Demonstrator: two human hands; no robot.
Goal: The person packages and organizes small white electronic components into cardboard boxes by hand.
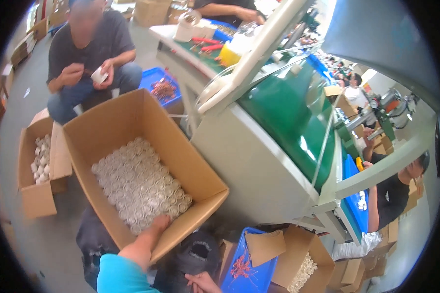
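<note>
A big open cardboard box stands tilted before me, its floor covered with many round, clear plastic cup-like parts. Over its near edge reaches my left hand, at the close end of these parts. Blur and the angle hide its fingers, so its grip does not show. Low in the picture, outside the box and near my dark trouser knee, is my right hand. Its fingers are curled and pressed together. Anything pinched between them is too small to make out.
A smaller box of white parts stands left. Right are a blue tray with red wires and a box of pale pieces. A green conveyor rises alongside. A seated person holds a white cup-shaped part.
</note>
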